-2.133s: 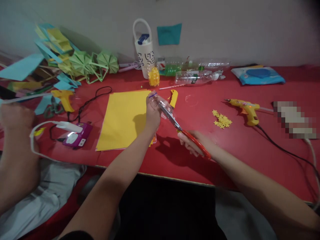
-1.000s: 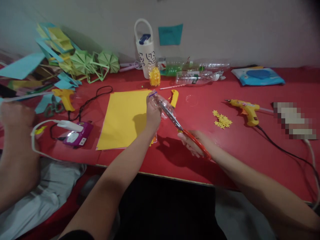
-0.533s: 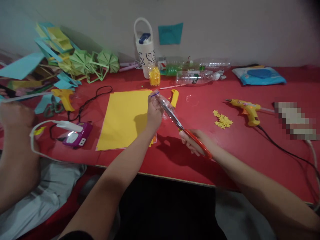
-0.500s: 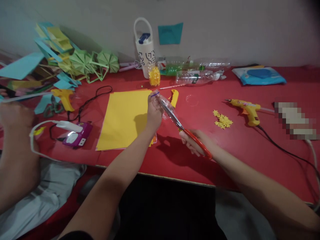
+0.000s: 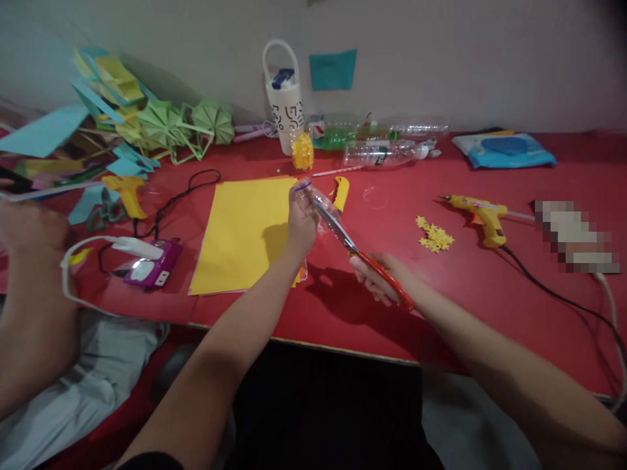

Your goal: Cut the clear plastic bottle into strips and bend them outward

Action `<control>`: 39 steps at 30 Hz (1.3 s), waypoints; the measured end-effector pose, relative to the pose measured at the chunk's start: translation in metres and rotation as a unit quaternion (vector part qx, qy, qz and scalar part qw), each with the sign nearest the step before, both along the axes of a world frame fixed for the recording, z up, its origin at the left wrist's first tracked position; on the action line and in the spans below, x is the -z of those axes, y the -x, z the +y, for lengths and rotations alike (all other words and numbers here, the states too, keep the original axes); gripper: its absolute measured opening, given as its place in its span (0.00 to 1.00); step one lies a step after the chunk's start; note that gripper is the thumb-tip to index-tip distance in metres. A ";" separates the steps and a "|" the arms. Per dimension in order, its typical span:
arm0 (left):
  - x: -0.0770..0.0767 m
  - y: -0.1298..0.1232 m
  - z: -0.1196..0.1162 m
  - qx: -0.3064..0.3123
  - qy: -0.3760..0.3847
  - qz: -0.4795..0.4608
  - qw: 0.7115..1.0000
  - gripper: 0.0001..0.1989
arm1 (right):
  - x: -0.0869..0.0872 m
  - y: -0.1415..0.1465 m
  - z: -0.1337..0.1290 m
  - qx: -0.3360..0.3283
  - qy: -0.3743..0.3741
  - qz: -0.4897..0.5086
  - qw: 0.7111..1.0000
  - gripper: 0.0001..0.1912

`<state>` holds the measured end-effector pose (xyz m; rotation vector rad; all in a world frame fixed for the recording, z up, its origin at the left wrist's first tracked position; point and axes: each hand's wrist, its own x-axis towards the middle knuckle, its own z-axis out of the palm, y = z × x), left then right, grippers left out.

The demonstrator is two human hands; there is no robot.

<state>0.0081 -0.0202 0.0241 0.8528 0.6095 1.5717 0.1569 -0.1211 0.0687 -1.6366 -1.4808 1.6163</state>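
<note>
At your far left, another person's hand (image 5: 34, 225) rests by a jumble of folded paper (image 5: 164, 124) heaped against the grey wall (image 5: 416, 59). Next along the red tabletop (image 5: 465, 294) come a purple power adapter (image 5: 153, 261) and a stack of yellow sheets (image 5: 240, 235). Over that stack's right edge, your left hand (image 5: 301, 222) pinches a clear plastic piece (image 5: 325, 198), raised above the table, below teal paper (image 5: 333, 70) on the wall. The scissors' blades (image 5: 343, 234) lie against the plastic; your right hand (image 5: 371, 279) is wrapped around their red handles (image 5: 386, 277). Farther right lie small yellow stars (image 5: 435, 236), a yellow glue gun (image 5: 477, 212) and, behind, a blue packet (image 5: 504, 151).
</note>
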 end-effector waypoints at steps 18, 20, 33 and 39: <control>-0.005 -0.003 -0.004 -0.006 0.033 0.037 0.999 0.22 | 0.008 -0.001 0.002 0.012 -0.013 0.010 1.000 0.27; -0.001 -0.002 -0.002 -0.008 0.023 0.058 0.998 0.22 | 0.006 0.000 0.001 0.015 -0.009 0.000 1.000 0.27; 0.014 0.006 0.008 -0.023 -0.053 0.149 0.987 0.21 | -0.010 0.003 0.001 0.028 0.029 -0.054 0.998 0.26; 0.015 0.005 0.010 -0.022 -0.060 0.151 0.986 0.22 | -0.009 0.001 0.002 0.025 0.028 -0.055 0.998 0.27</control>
